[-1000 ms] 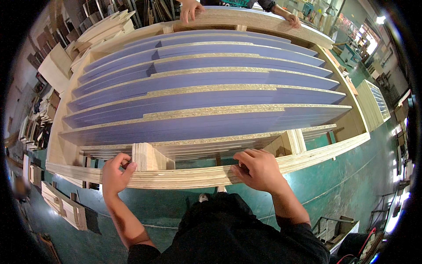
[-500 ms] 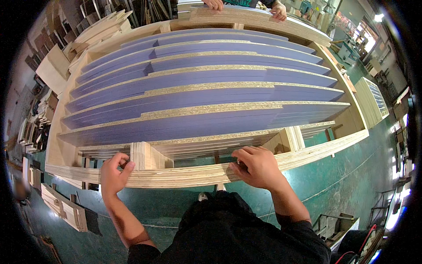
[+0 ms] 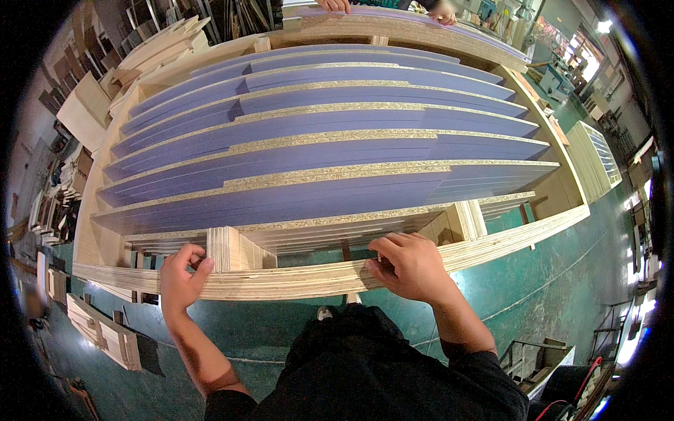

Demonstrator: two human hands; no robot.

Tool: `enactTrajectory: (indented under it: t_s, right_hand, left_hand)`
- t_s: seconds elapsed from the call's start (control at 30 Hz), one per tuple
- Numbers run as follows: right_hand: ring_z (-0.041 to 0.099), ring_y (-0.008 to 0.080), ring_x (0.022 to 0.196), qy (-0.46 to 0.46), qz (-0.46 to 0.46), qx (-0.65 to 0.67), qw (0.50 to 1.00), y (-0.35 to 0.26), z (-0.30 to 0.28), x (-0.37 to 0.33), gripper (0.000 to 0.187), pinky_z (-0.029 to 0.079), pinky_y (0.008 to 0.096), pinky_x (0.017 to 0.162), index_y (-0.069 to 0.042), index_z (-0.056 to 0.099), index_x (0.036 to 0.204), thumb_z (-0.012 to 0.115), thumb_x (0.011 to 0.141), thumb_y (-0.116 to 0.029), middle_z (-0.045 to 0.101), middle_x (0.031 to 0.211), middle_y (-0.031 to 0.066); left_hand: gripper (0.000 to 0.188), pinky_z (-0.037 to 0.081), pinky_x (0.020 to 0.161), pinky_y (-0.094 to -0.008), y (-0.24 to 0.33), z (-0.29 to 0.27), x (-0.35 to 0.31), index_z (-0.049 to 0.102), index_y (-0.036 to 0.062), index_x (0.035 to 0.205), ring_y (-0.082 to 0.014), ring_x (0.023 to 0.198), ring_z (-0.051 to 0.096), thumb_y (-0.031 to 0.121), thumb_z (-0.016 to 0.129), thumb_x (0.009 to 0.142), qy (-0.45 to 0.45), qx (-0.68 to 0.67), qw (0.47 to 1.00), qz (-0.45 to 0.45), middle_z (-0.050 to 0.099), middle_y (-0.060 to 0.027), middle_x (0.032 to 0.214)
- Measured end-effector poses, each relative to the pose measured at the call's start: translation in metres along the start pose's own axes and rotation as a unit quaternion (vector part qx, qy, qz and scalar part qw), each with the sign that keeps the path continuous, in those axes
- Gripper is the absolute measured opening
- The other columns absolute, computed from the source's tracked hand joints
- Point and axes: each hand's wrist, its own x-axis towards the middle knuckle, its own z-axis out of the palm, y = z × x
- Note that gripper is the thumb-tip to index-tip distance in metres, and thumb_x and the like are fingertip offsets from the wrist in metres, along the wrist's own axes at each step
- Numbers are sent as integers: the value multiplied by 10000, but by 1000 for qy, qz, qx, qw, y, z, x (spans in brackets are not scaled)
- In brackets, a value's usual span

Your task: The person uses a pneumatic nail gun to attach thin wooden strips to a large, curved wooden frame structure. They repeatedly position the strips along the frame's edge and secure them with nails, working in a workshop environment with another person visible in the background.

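Observation:
A large plywood frame [image 3: 309, 279] stretches across in front of me. Slanting rows of bluish-purple panels [image 3: 281, 198] with raw chipboard edges fill it. My left hand [image 3: 184, 277] curls over the near rail, left of an upright plywood block [image 3: 223, 247]. Farther right, my right hand [image 3: 411, 266] grips the same rail with bent fingers; a small light spot shows by its fingertips, too small to name. Both palms rest at the rail's near side, and some fingertips are hidden behind it.
Across the frame, a co-worker's hands [image 3: 335, 5] touch a long board [image 3: 393, 28]. Pale wooden boards [image 3: 158, 52] are stacked at the far left. Another wooden frame [image 3: 595, 158] stands on the green floor [image 3: 540, 281] at right. A wooden piece [image 3: 105, 330] lies lower left.
My hands keep their places on the rail. The co-worker's hands have shifted slightly, and the long board's far side now shows a purplish strip.

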Motion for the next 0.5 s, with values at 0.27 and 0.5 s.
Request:
enactTrajectory:
  t_s: [0.27,0.5]
  right_hand:
    - [690,343,801,-3,5,-1,1000,-1,-1,0,242,544,473,725,-90,650,973,711,922,-319,674,825,114]
    - [674,309,737,24,-16,-2,1000,2,3,0,215,531,435,663,-87,658,981,747,887,-258,654,782,79]
  left_hand:
    - [241,499,630,-378,-2,0,-1,665,23,925,-274,648,649,229,757,838,7,7,1000,4,661,-119,696]
    - [251,502,634,-370,-2,1,0,665,24,937,-268,646,651,239,759,845,3,-5,1000,3,662,-124,701]
